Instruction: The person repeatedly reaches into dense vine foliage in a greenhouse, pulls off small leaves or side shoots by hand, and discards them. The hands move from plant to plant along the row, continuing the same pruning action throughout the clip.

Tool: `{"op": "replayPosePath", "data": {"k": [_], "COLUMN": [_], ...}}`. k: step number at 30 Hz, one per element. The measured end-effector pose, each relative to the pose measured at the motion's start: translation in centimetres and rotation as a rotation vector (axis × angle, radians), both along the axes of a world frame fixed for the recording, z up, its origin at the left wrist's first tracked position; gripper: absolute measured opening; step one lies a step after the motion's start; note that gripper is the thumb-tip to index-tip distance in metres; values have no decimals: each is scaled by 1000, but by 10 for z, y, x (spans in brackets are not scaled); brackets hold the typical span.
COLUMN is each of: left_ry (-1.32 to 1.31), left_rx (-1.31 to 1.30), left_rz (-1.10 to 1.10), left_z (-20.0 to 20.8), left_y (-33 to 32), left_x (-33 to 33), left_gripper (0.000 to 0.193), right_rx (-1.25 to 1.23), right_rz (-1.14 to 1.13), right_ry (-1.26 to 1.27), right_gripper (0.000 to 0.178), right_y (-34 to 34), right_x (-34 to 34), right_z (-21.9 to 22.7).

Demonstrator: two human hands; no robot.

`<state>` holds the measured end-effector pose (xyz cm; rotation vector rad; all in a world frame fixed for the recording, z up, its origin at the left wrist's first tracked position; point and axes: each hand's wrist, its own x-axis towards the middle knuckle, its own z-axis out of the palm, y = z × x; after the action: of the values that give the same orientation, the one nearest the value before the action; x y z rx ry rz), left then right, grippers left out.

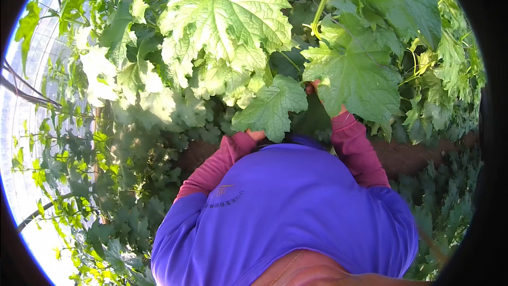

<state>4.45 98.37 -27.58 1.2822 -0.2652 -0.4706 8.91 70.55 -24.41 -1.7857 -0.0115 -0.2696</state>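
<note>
My left hand [256, 135] is mostly hidden under a lobed green leaf [278, 103]; only a bit of it shows past the cuff, its fingers out of sight. Higher up and to the right, curled fingertips of my right hand [311, 87] show at the left edge of a broad leaf [365, 74]. That leaf covers the rest of the hand, apart from a little skin by the cuff. Whatever the fingertips close on is hidden. Both forearms, in dark pink sleeves, reach up into the foliage.
A large sunlit leaf [225, 16] hangs ahead, with a thick green stem [324, 5] and curly tendrils to its right. Dense vines stand on both sides. Brown soil [413, 156] shows below the leaves. Dark curved poles [26, 92] and a bright, pale sheet lie at far left.
</note>
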Motion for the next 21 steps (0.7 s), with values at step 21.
{"op": "replayPosePath", "data": {"k": [21], "left_ry": [-211], "left_rx": [132], "left_rz": [292], "left_z": [134], "left_y": [88], "left_x": [176], "left_gripper": [22], "right_rx": [-189], "right_rz": [-416], "right_ry": [3], "right_gripper": [18], "right_y": [37], "right_x": [-61], "right_z": [21]}}
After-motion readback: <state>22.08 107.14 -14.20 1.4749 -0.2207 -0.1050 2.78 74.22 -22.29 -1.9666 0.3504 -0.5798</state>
